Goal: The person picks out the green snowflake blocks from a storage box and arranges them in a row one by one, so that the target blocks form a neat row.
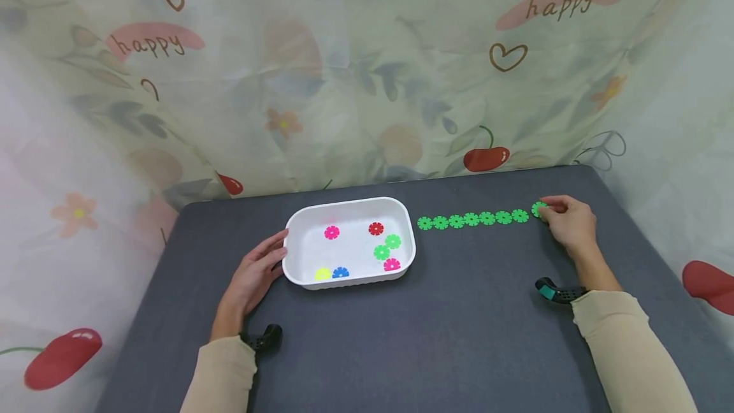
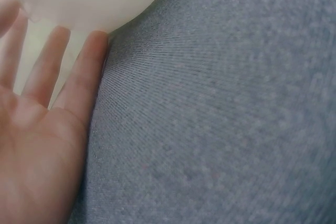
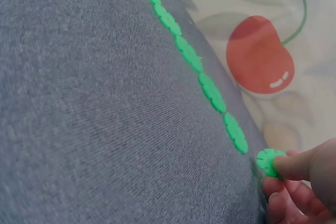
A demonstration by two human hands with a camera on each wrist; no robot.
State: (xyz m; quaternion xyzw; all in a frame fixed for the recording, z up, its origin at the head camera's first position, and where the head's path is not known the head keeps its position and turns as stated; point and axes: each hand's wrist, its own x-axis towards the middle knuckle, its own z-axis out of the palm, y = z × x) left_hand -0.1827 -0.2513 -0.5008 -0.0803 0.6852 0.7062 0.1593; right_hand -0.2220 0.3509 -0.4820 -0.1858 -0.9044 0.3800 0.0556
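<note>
Between thumb and fingers, my right hand pinches a green snowflake disc, a small notched plastic round. It is just past the right end of a row of several green snowflake discs lying on the table. In the right wrist view a small gap separates the pinched disc from the row. My left hand touches the left end of a white plastic tray, its fingers fairly straight against the wall. Inside the tray lie pink, red, green, yellow and blue discs.
A dark grey cloth covers the table. Behind it hangs a patterned curtain with cherries and flowers, meeting the table's back edge close to the row. Black bands are on both wrists.
</note>
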